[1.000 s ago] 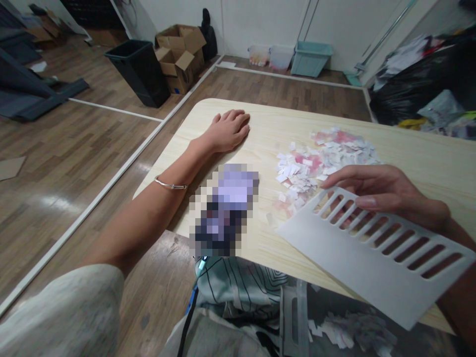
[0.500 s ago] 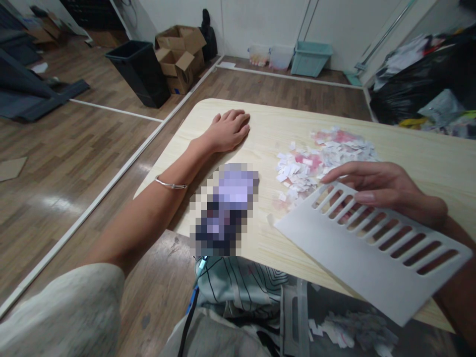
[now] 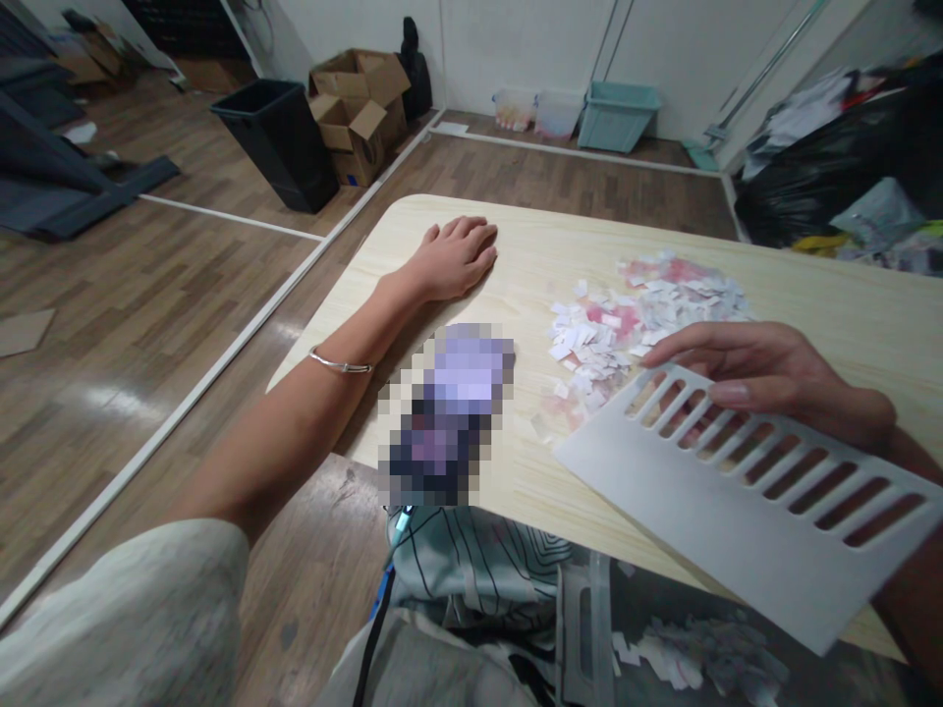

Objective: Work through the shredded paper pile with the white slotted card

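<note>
Paper scraps [image 3: 655,306] lie on the desk [image 3: 534,250]; from here I see the right hand [image 3: 785,373], nearer them, pinching a slotted white panel [image 3: 707,511], long axis slanting rightward from their near edge. Left hand [image 3: 457,257] rests loosely spread, left of them.

Looks like a workrm/storage-type wkshp: wood-look floor [image 3: 177,285] w/ white strips [image 3: 221,365], open cardbd boxes [image 3: 360,157], tall dark bin [image 3: 287,152], turquoise plastic tub [image 3: 617,125] nr the wall [image 3: 508,49], lg black plastic bag [image 3: 800,172] at far R, plus wood-grain tbl [image 3: 530,245] w/ loose paper bits [image 3: 589,339].
</note>
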A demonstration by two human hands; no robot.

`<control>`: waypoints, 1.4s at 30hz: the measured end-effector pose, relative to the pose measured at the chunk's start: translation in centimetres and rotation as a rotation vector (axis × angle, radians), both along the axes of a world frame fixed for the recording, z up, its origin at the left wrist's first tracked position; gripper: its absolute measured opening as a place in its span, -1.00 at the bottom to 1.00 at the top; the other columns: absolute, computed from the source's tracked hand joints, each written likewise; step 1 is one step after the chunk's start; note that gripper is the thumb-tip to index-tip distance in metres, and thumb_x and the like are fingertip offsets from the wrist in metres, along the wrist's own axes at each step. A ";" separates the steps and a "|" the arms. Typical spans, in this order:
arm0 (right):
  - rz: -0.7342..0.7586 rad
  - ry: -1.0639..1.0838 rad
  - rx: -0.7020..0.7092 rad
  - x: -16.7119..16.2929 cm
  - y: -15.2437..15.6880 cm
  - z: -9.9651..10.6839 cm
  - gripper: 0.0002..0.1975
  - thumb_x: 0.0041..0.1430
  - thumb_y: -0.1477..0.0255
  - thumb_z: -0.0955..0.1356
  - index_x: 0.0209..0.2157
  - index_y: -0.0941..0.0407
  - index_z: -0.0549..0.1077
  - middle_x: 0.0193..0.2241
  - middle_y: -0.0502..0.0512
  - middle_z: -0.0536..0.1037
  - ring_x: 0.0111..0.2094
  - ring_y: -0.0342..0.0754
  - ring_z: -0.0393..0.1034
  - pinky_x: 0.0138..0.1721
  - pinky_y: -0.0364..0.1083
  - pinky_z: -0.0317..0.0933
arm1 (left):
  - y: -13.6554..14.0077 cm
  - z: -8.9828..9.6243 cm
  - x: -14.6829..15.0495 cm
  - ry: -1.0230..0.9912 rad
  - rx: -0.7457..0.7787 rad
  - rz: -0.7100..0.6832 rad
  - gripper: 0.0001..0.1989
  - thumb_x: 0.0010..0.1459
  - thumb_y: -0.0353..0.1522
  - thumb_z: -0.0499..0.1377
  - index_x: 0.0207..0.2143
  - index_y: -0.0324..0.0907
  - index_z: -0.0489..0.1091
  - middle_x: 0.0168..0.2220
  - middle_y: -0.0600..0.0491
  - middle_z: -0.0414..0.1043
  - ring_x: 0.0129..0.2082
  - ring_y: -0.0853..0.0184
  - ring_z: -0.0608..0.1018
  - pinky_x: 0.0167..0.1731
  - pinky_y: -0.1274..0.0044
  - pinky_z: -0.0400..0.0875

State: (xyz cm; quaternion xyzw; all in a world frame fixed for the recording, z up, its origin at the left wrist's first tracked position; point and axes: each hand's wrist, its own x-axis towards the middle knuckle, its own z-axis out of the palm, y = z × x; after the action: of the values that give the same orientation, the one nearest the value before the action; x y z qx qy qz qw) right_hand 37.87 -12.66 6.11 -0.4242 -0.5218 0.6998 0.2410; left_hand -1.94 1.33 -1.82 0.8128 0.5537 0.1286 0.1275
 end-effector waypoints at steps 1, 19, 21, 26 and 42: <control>0.018 0.009 -0.002 0.0 0.1 -0.1 -0.70 0.18 0.32 0.84 -0.05 -0.06 0.98 -0.41 0.08 0.85 -0.45 0.02 0.80 -0.41 -0.21 0.66 | 0.0 0.1 0.0 0.002 -0.002 0.003 -0.25 0.75 -0.07 -0.02 0.80 -0.07 0.39 0.88 -0.25 0.25 0.86 -0.25 0.26 0.88 -0.15 0.01; 0.007 0.063 0.055 0.2 1.4 -1.0 -0.66 0.25 0.29 0.86 0.04 -0.13 0.99 -0.29 0.11 0.91 -0.38 0.02 0.86 -0.36 -0.20 0.69 | -0.4 0.5 0.3 0.033 -0.023 0.030 -0.25 0.76 -0.08 -0.02 0.81 -0.08 0.37 0.90 -0.25 0.21 0.87 -0.25 0.25 0.89 -0.10 0.03; 0.032 0.054 0.037 0.2 1.4 -0.9 -0.65 0.23 0.29 0.87 0.03 -0.13 0.99 -0.29 0.12 0.91 -0.37 0.05 0.86 -0.34 -0.17 0.71 | -0.4 0.5 0.3 0.033 -0.027 0.033 -0.25 0.76 -0.08 -0.02 0.81 -0.09 0.37 0.90 -0.25 0.20 0.87 -0.26 0.25 0.89 -0.10 0.02; -0.087 0.068 0.089 -0.7 0.2 -1.5 -0.63 0.16 0.26 0.87 -0.01 -0.07 0.98 -0.40 0.10 0.86 -0.48 -0.01 0.78 -0.44 -0.23 0.62 | 0.2 -0.2 -0.3 0.008 0.009 -0.004 -0.27 0.77 -0.05 -0.01 0.79 -0.03 0.40 0.87 -0.21 0.27 0.85 -0.23 0.28 0.89 -0.11 0.01; 0.015 0.094 0.055 -0.7 0.8 -1.3 -0.66 0.20 0.32 0.87 0.00 -0.15 1.00 -0.33 0.12 0.90 -0.42 0.02 0.85 -0.38 -0.20 0.69 | 0.0 0.3 0.0 0.038 -0.014 0.013 -0.26 0.78 -0.07 -0.02 0.81 -0.10 0.37 0.89 -0.26 0.22 0.87 -0.27 0.26 0.89 -0.15 0.00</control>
State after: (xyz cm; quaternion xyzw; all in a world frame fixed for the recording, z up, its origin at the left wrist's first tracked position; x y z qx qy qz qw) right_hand 37.21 -11.90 4.79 -0.3803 -0.5321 0.7061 0.2713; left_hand -1.91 1.31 -1.56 0.8104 0.5624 0.1100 0.1220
